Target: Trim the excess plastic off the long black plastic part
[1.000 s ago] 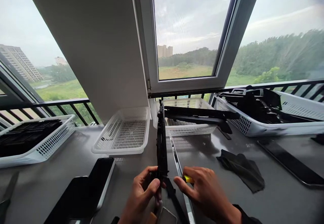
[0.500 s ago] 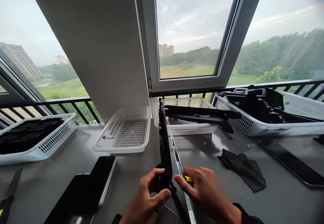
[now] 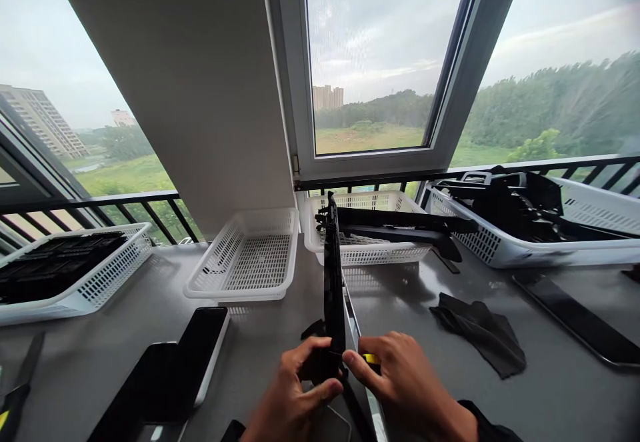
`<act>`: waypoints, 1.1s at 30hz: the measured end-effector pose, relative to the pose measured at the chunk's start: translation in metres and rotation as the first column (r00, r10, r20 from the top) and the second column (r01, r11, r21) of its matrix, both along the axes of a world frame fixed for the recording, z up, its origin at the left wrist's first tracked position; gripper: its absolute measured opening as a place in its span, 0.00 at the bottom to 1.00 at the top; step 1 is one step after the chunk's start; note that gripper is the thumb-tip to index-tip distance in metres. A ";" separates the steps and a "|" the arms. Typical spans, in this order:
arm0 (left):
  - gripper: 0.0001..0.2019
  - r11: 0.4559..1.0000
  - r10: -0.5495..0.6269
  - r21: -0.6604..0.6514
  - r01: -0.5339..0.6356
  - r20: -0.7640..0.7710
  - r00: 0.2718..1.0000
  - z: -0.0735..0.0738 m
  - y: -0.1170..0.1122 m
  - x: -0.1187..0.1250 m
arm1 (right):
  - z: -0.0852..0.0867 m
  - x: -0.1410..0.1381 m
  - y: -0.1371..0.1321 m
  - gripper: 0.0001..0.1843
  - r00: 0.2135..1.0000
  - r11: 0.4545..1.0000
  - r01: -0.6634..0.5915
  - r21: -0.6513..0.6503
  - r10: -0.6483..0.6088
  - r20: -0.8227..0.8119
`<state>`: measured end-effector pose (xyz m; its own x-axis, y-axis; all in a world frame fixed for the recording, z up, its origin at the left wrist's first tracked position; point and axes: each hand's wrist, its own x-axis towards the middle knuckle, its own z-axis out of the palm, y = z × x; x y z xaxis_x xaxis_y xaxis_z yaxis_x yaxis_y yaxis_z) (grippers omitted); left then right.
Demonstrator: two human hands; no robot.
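Note:
My left hand (image 3: pixel 295 395) is closed round the near end of a long black plastic strip (image 3: pixel 333 275) that stands on edge and points away from me toward the window. My right hand (image 3: pixel 405 382) pinches the same end from the right, and a small yellow-tipped tool (image 3: pixel 371 359) shows between its fingers. Both hands work low at the centre of the grey table (image 3: pixel 500 395). A thin silver rail (image 3: pixel 353 315) lies on the table just right of the strip.
An empty white basket (image 3: pixel 250 255) stands centre left. A second basket (image 3: pixel 380 232) holds long black parts. Baskets of black parts stand at far left (image 3: pixel 75 269) and far right (image 3: pixel 525 229). A dark cloth (image 3: pixel 483 332), black panels (image 3: pixel 170 375) and a black bar (image 3: pixel 575 319) lie nearby.
The black strip has swung to the right, so its far end now lies over the second basket. My left hand has shifted right with it, closer to my right hand.

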<state>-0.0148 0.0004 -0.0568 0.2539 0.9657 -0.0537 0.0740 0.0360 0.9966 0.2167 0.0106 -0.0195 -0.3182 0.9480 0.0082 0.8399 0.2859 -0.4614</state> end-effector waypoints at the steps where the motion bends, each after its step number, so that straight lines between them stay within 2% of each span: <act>1: 0.31 1.000 -0.001 0.001 0.001 0.002 1.000 0.002 0.000 0.001 | -0.002 -0.001 -0.002 0.38 1.000 1.000 -0.021 0.009 0.021 -0.007; 4: 0.29 0.999 -0.051 -0.011 0.051 0.027 0.998 0.014 0.001 0.003 | -0.008 -0.004 -0.006 0.39 0.997 0.996 -0.066 0.061 0.068 -0.029; 8: 0.31 0.999 -0.050 -0.002 0.050 0.044 0.998 0.026 0.003 0.003 | -0.010 -0.005 -0.008 0.40 0.997 0.992 -0.032 0.124 0.041 -0.071; 14: 0.30 0.995 -0.082 -0.042 0.089 0.138 0.987 0.024 0.004 0.005 | -0.005 -0.003 -0.007 0.39 0.986 0.991 -0.101 0.090 0.112 -0.120; 18: 0.29 0.998 -0.046 -0.037 0.053 0.169 0.985 0.022 0.003 0.006 | -0.003 0.001 -0.005 0.38 0.990 0.994 -0.042 0.100 0.055 -0.132; 20: 0.28 0.997 -0.057 -0.034 0.065 0.193 0.980 0.021 0.003 0.006 | -0.003 0.002 -0.005 0.39 0.988 0.994 -0.053 0.092 0.065 -0.138; 23: 0.29 0.997 -0.047 -0.051 0.059 0.210 0.977 0.024 0.003 0.006 | -0.002 0.002 -0.004 0.39 0.983 0.994 -0.082 0.071 0.092 -0.156; 27: 0.29 0.998 -0.036 -0.049 0.050 0.243 0.969 0.029 0.001 0.006 | -0.001 0.001 -0.003 0.39 0.987 0.998 -0.020 0.063 0.030 -0.159; 33: 0.30 0.995 -0.036 -0.078 0.058 0.257 0.966 0.030 0.003 0.007 | -0.003 0.002 -0.003 0.41 0.988 0.991 -0.049 0.125 0.067 -0.141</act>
